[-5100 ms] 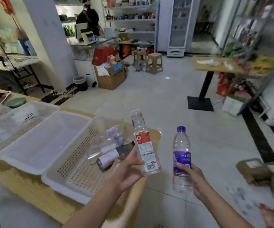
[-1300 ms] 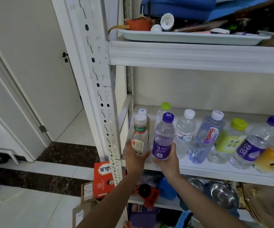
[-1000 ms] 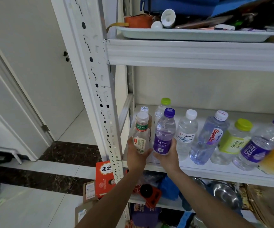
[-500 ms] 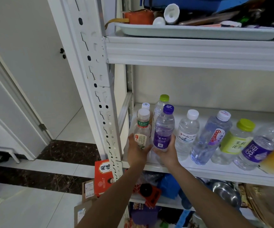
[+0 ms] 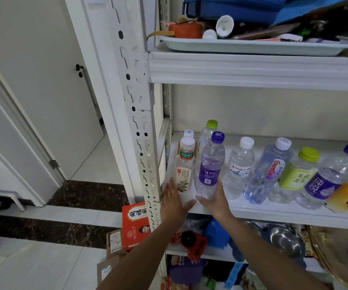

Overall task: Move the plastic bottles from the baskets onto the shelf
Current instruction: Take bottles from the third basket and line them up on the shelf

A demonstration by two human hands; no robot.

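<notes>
Two bottles stand at the left end of the white shelf point(image 5: 273, 212). One is a clear tea bottle point(image 5: 184, 170) with a white cap and a green neck band. The other is a water bottle with a purple cap and label point(image 5: 210, 168). My left hand point(image 5: 174, 203) lies with straight fingers against the tea bottle's lower left side, thumb spread away below it. My right hand point(image 5: 215, 198) cups the purple bottle's base between thumb and fingers. Several more bottles point(image 5: 269, 170) stand in a row to the right.
The perforated white upright post point(image 5: 139, 122) stands just left of my left hand. A tray point(image 5: 252, 47) of clutter fills the shelf above. Steel bowls point(image 5: 284, 241) and boxes sit on the shelf below. A red carton point(image 5: 134, 222) leans by the post on the floor.
Both bottles have come down onto the shelf's left end. My left hand's fingers have straightened off the tea bottle; my right hand has slid down to the purple bottle's base.
</notes>
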